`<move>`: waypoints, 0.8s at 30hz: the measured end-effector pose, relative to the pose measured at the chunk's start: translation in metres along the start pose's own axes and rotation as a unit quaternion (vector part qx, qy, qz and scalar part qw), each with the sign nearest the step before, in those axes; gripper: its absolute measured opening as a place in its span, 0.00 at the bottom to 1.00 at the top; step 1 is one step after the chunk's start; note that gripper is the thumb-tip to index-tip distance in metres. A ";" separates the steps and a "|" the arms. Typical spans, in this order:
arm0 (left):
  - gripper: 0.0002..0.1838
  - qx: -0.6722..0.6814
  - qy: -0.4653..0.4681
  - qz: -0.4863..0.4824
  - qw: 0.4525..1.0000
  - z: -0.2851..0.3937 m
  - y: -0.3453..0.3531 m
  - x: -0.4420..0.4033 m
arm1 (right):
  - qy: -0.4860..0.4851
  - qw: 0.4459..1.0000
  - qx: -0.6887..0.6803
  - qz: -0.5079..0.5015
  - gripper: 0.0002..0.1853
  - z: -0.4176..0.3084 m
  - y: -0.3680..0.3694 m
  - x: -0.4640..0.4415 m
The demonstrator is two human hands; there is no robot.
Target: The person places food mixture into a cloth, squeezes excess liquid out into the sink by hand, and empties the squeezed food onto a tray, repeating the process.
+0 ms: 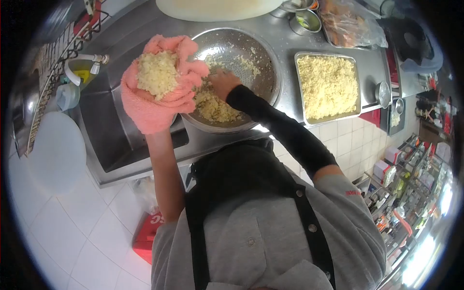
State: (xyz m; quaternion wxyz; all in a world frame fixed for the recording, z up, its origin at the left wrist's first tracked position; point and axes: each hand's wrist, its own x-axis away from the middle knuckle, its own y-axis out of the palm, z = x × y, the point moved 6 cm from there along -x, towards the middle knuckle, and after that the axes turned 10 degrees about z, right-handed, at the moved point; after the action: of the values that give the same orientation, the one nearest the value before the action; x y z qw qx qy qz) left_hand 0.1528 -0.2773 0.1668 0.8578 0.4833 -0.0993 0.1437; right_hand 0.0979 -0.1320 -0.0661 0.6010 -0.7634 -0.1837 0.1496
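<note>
A pink towel (140, 108) is gathered into a pouch on the left, with a mound of pale, finely chopped food (158, 75) lying in it. My left hand holds the towel from below, and the cloth covers its fingers. To the right of it stands a wide perforated metal colander (268, 63). My right hand (226, 85), below a black sleeve, reaches into the colander beside the towel. More chopped bits (215, 108) are heaped in the colander's near side, and scraps cling to its far wall. The fingertips of my right hand are hard to make out.
A metal sink (108, 130) lies under and left of the towel. Right of the colander, a rectangular tray (358, 99) is spread with yellowish chopped food. A white cutting board (217, 8), small metal bowls (305, 21) and a plastic bag (350, 24) sit along the back.
</note>
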 end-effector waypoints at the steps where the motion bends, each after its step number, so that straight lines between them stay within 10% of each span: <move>1: 0.20 -0.025 0.015 -0.035 0.999 -0.003 0.004 0.002 | 0.009 1.000 0.000 0.008 0.28 0.003 -0.013 0.017; 8: 0.20 -0.238 0.145 -0.116 0.953 -0.027 0.025 0.010 | 0.050 0.976 -0.204 -0.051 0.25 0.055 -0.054 0.049; 13: 0.29 -0.452 0.268 -0.062 0.848 -0.054 -0.004 0.002 | 0.265 0.706 -0.656 -0.031 0.16 0.057 -0.136 0.069; 16: 0.36 -0.633 0.314 -0.024 0.707 -0.072 -0.008 -0.005 | 0.220 0.720 -0.657 0.035 0.15 0.032 -0.178 0.062; 20: 0.38 -0.736 0.324 -0.032 0.593 -0.081 0.005 -0.001 | 0.057 0.906 -0.262 0.328 0.16 -0.012 -0.189 0.053; 24: 0.41 -0.655 0.386 -0.087 0.643 -0.089 -0.003 -0.012 | 0.015 0.925 -0.174 0.336 0.17 -0.038 -0.160 0.057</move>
State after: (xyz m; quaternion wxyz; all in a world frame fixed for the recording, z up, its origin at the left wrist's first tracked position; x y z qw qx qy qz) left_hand 0.1450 -0.2039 0.1146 0.9194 -0.2980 0.2153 0.1397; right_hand 0.1495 -0.1046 0.0978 0.3757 -0.8750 0.0698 0.2973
